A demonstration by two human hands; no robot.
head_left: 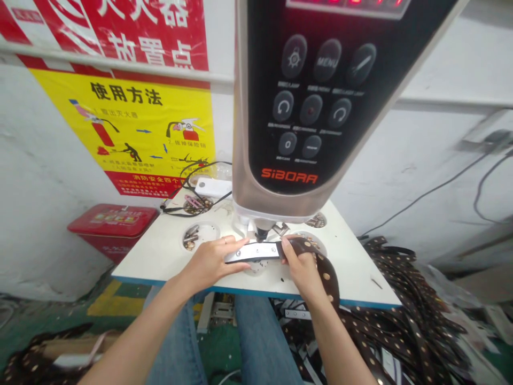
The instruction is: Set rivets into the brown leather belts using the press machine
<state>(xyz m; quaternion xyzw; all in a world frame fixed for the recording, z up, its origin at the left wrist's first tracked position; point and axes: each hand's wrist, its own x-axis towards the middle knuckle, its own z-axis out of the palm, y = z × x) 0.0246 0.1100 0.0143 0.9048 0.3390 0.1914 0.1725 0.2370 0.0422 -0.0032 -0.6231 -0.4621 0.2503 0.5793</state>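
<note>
A dark brown strap with gold dots, a belt by its look, lies under the head of a riveting or snap-setting machine. Its end carries a white strip with several small metal studs. My left hand pinches the left end of that strip between thumb and fingers. Where the strip meets the brown part, my right hand grips the strap, thumb on top. The strap curves down past my right wrist and over the table edge. The strip sits just below the machine's dark tip; whether they touch, I cannot tell.
The white table has round cups of small metal parts, such as the left cup. A control panel hangs close above. A red box stands left. Piled dotted straps lie right, and more straps lower left.
</note>
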